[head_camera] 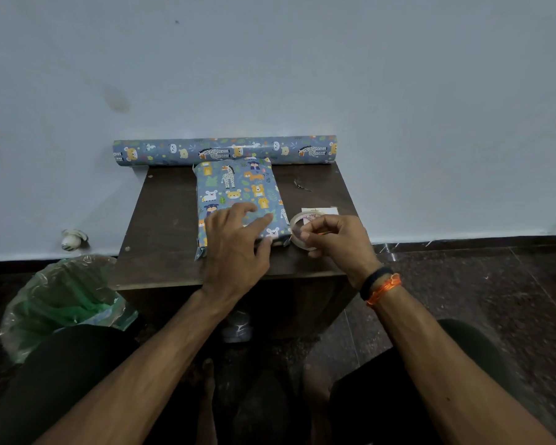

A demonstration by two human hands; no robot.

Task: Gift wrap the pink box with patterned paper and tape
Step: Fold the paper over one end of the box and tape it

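Left hand (pixel 238 242) lies flat with spread fingers on the near end of the wrapped box (pixel 238 197), pressing it to the small dark table (pixel 161 220). Right hand (pixel 331 236) pinches the clear tape roll (pixel 297 231) just beside the box's near right corner. Box's long axis runs away from the person, toward the paper roll (pixel 225 150) lying crosswise against the wall

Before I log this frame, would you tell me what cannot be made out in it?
Head view only:
- Near end flap of the wrapped box: covered by the left hand.
- Free end of the tape roll: hidden by the right hand.
- Small dark scrap on the table: too small to identify.
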